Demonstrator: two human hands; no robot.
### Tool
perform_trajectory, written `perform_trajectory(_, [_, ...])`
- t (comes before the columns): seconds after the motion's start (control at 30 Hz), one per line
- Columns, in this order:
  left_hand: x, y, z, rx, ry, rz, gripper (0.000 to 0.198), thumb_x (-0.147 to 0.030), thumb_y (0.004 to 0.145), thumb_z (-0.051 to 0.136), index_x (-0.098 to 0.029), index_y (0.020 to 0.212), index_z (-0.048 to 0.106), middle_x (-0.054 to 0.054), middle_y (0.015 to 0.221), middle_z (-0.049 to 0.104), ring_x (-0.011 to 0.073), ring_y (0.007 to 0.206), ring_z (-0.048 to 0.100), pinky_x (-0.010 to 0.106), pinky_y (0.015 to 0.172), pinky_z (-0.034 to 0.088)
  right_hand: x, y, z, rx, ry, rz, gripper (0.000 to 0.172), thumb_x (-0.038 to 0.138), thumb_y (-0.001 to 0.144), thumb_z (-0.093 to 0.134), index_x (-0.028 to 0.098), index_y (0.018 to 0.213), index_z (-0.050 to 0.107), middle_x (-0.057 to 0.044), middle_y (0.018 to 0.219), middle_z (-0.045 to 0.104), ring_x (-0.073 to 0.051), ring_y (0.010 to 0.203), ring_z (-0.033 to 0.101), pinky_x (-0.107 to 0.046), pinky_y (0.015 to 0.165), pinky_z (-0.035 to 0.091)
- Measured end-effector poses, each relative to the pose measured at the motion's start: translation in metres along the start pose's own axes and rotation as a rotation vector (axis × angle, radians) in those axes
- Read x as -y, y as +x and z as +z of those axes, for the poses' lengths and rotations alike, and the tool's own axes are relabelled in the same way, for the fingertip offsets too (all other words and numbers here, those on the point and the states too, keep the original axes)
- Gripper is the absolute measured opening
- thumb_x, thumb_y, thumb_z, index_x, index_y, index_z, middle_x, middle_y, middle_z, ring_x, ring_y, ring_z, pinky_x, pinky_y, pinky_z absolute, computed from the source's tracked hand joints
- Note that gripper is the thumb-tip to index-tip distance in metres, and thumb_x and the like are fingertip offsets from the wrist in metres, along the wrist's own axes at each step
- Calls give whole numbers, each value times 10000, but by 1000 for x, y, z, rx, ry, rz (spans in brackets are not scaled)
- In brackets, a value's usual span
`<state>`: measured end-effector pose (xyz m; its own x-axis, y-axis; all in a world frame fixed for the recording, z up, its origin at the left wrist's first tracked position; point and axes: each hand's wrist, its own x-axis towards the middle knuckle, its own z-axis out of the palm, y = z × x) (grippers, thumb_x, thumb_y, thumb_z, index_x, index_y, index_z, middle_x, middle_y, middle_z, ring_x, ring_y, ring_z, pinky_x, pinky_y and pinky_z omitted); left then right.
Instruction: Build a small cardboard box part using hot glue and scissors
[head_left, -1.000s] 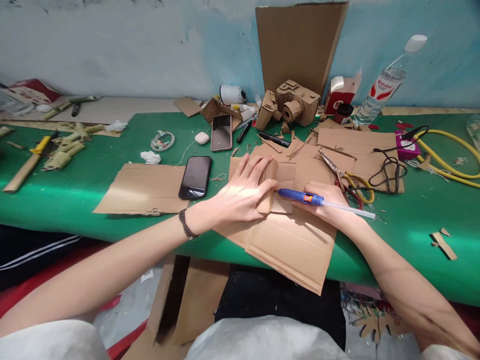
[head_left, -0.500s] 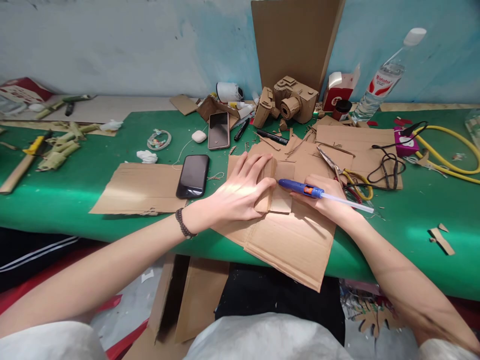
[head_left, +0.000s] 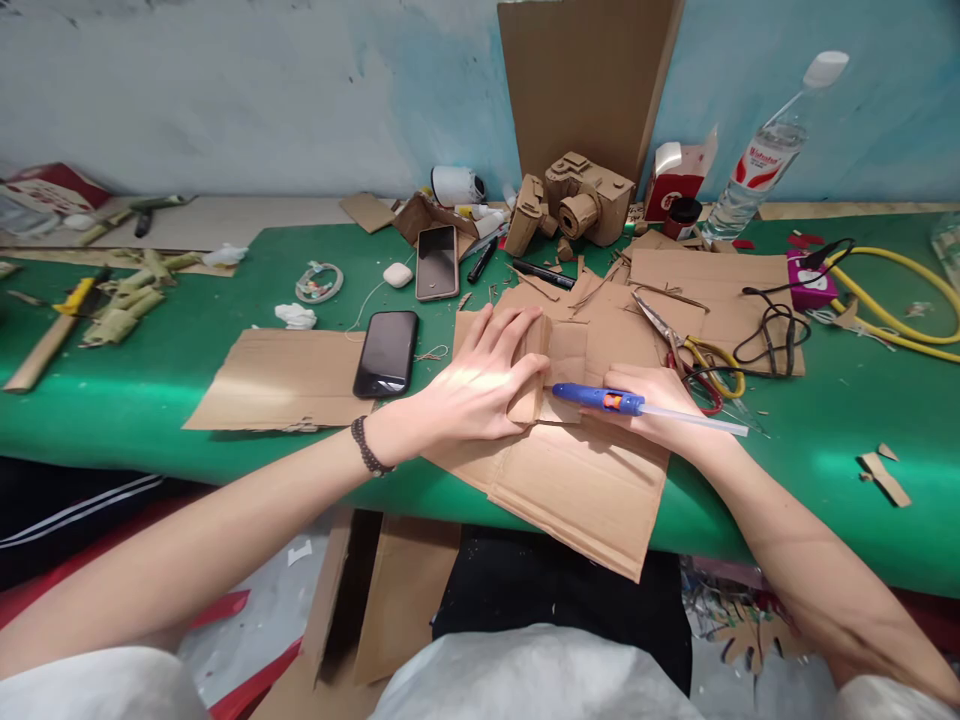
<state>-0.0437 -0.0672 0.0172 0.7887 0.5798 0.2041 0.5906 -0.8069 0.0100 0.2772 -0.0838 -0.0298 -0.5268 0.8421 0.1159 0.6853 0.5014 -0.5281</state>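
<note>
My left hand (head_left: 487, 375) is curved over a small folded cardboard piece (head_left: 531, 398), gripping it with the thumb along its right side. In my right hand (head_left: 651, 400) is a blue hot glue gun (head_left: 596, 397), lying on its side with a clear glue stick (head_left: 697, 420) out of its back. The gun's nozzle is at the seam between the folded piece and a flat cardboard square (head_left: 566, 345) beside it. Both lie on a larger cardboard sheet (head_left: 585, 490) that hangs over the table's front edge. My right hand hides the gun's handle and trigger.
Scissors with yellow handles (head_left: 712, 365) lie right of my right hand. Two phones (head_left: 385, 352) are to the left. At the back stand a cardboard camera model (head_left: 589, 200) and a water bottle (head_left: 772, 160). A purple power adapter (head_left: 810, 282) with cables sits at right.
My right hand has moved the glue gun's nozzle toward me along the seam, down in the view. My left hand keeps its place on the cardboard.
</note>
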Motion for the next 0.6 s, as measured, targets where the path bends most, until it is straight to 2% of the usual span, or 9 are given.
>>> perform_trajectory(0.2, [-1, -2, -4, -5, -6, 12, 759, -439, 789, 939, -209, 1437, 616, 297, 1843, 322, 587, 1733, 302, 882, 1400, 234, -1, 2, 2, -42, -3, 7, 461, 575, 1071, 718, 239, 780, 595, -28, 789, 650, -199, 723, 591, -333, 662, 240])
perform_trajectory(0.43, [-3, -3, -7, 10, 1, 16, 745, -486, 814, 937, -215, 1432, 620, 300, 1864, 281, 594, 1739, 287, 886, 1398, 236, 4, 3, 1, -109, 11, 31, 554, 685, 1107, 639, 242, 777, 618, -37, 788, 646, -205, 724, 581, -331, 653, 269])
perform_trajectory(0.6, [-3, -4, -7, 14, -10, 24, 728, -469, 800, 940, -224, 1414, 636, 286, 1880, 272, 588, 1740, 289, 899, 1396, 228, 7, 5, -1, -212, 26, 57, 597, 737, 1107, 607, 246, 768, 615, -37, 770, 627, -202, 691, 552, -343, 646, 291])
